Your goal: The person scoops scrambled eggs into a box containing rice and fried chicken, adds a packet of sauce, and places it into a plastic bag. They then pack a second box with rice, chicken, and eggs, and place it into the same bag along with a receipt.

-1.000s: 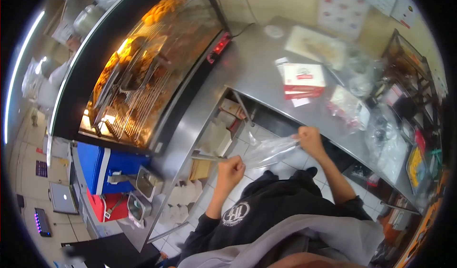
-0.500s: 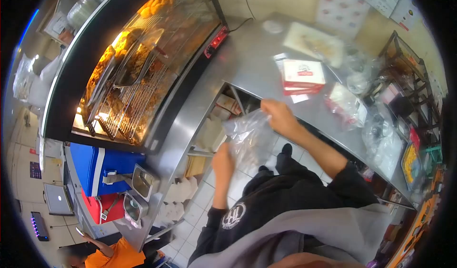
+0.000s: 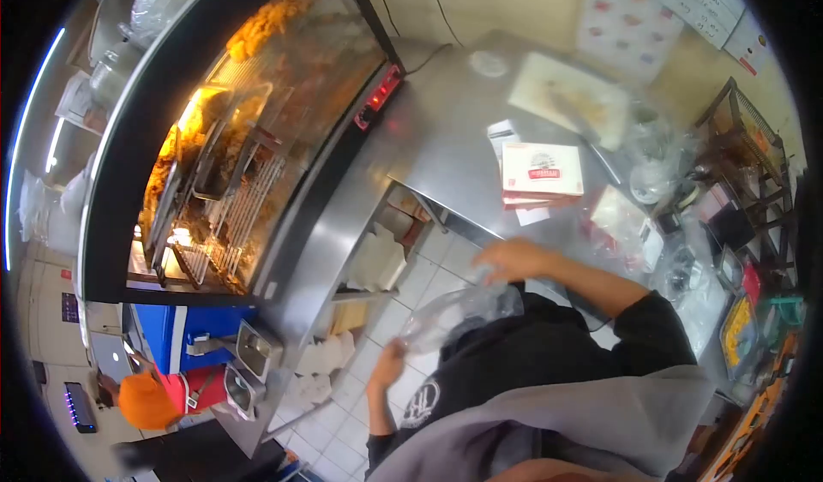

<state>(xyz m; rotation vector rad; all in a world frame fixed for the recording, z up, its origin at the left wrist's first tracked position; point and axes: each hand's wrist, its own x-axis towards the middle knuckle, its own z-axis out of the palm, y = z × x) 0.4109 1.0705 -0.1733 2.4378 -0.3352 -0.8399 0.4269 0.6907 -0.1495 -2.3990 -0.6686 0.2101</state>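
Note:
A clear plastic bag [image 3: 459, 315] hangs in front of my dark top, over the tiled floor. My left hand [image 3: 387, 366] is closed on its lower left end. Close above the bag's right end is my right hand [image 3: 514, 262], its fingers pointing left and smeared by motion. Whether those fingers touch the bag cannot be made out. Past my right hand, a small stack of white and red boxes [image 3: 542, 173] lies on the steel counter [image 3: 446, 139].
A lit warming cabinet [image 3: 231, 148] with fried food stands on the left. Below it are a blue cooler box [image 3: 159, 332] and steel pans [image 3: 259, 345]. A cutting board [image 3: 566, 96] with a knife [image 3: 604, 161] and plastic bags [image 3: 686, 259] lie at right. A person in orange [image 3: 147, 401] is at lower left.
Both hands have come lower, toward my body, with the bag. My right hand no longer shows a closed grip on the bag's upper edge. The view has shifted, and the person in orange has moved.

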